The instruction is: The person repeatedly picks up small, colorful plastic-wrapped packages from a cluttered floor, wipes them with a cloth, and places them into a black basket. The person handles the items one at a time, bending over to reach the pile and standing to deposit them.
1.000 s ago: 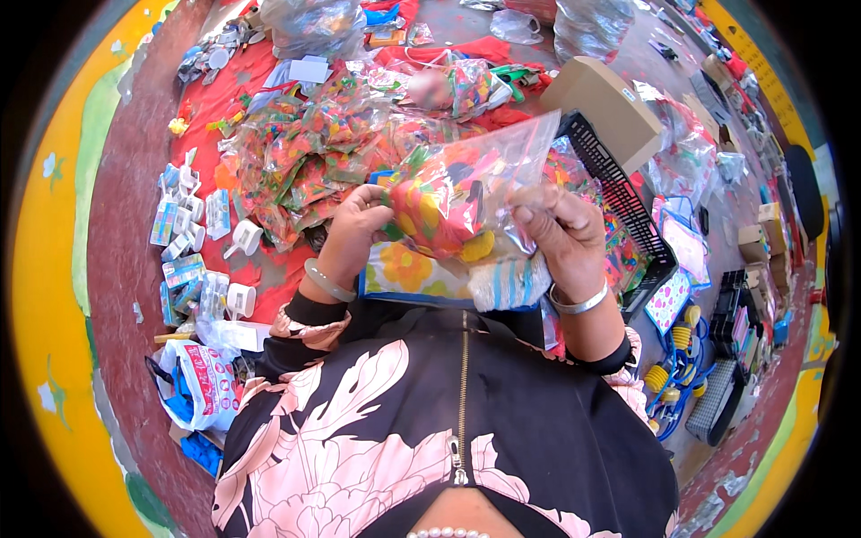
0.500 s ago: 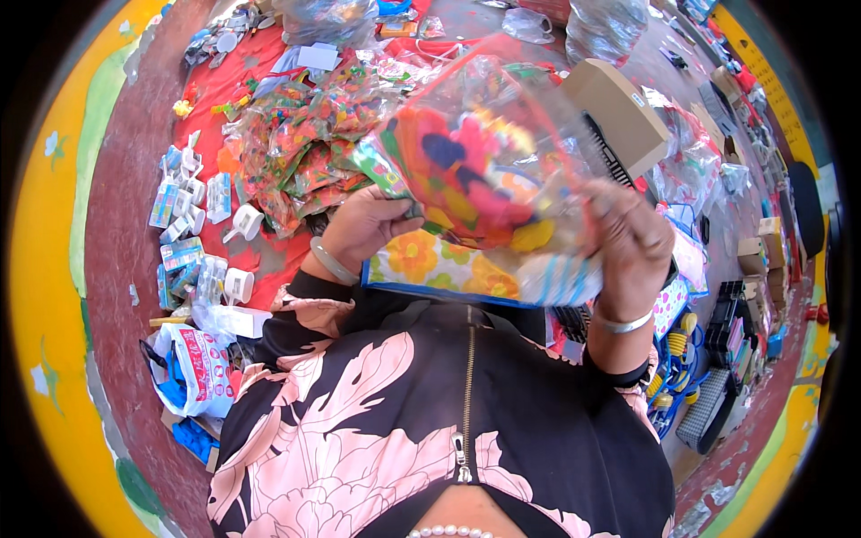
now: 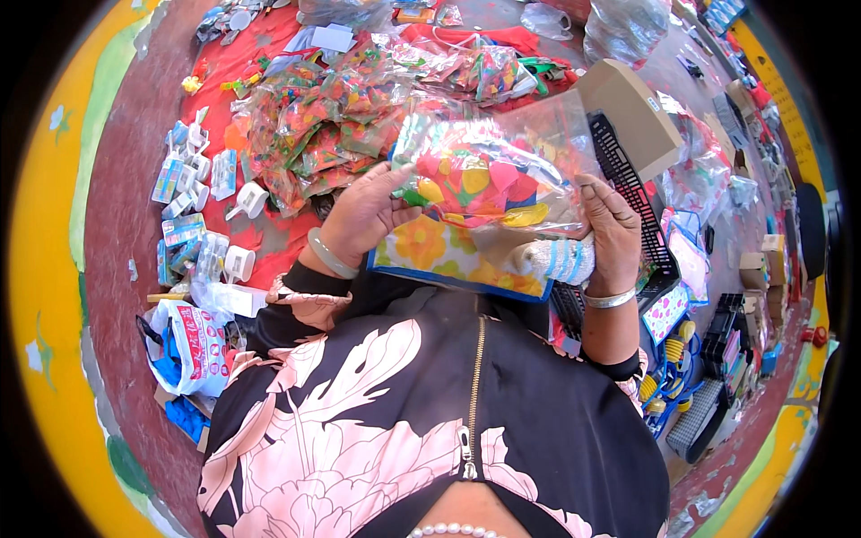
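A clear plastic bag (image 3: 475,184) stretches between my two hands above my lap, with red, pink, yellow and green soft-looking pieces inside. My left hand (image 3: 369,211) pinches its left edge between thumb and fingers. The right edge is gripped by the fingertips of my right hand (image 3: 614,238). Close by my right palm lies a white knitted item with blue stripes (image 3: 567,260); I cannot tell whether my hand touches it. Under the bag is a floral-printed item with a blue border (image 3: 430,260), partly hidden.
A heap of similar filled bags (image 3: 314,125) covers the red sheet (image 3: 215,85) ahead. White plastic cups (image 3: 247,199) stand at left, above a white carrier bag (image 3: 193,345). To the right are a black crate (image 3: 632,170), a cardboard box (image 3: 628,117) and blue-yellow coiled items (image 3: 673,377).
The bag has come lower and flatter, and its pieces show more sharply. My right hand has moved slightly left and down. Both hands still hold the bag.
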The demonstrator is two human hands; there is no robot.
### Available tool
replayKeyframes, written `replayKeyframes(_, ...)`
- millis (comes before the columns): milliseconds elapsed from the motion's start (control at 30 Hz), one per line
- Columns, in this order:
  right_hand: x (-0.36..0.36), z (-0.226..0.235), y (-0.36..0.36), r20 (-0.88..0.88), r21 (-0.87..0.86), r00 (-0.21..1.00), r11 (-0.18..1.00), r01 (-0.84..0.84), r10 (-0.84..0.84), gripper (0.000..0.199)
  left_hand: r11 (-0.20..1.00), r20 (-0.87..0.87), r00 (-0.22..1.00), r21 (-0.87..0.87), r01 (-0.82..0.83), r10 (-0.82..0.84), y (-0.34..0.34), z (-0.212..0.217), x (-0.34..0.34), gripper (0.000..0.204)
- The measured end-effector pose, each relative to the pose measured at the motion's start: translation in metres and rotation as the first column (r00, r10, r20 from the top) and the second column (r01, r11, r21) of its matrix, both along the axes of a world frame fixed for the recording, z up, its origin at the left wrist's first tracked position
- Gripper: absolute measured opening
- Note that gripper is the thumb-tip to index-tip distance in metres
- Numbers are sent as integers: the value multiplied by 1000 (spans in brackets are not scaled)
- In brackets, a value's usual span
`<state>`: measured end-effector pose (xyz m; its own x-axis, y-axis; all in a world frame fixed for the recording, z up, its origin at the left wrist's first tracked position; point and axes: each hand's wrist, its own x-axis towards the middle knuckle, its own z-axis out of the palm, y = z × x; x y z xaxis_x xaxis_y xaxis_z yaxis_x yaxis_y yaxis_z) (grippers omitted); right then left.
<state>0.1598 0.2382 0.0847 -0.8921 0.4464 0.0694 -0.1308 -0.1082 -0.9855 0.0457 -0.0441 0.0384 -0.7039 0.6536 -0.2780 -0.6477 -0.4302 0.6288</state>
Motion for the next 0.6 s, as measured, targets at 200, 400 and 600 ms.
replayKeyframes(200, 3, -6, -18, -107, 20, 994, 1000, -12, 14, 19, 996, -53, 999, -94, -3, -2, 17, -5, 20, 35)
replayKeyframes(400, -2, 3, -8, -130, -62, 988, 995, 79, -87, 17, 983, -51, 986, -96, 154, -159, 9, -2, 21, 36)
replayKeyframes(600, -4, 12, -12, -137, -63, 984, 992, 110, -118, 18, 971, 23, 990, -192, 144, -142, -1, -11, 20, 22)
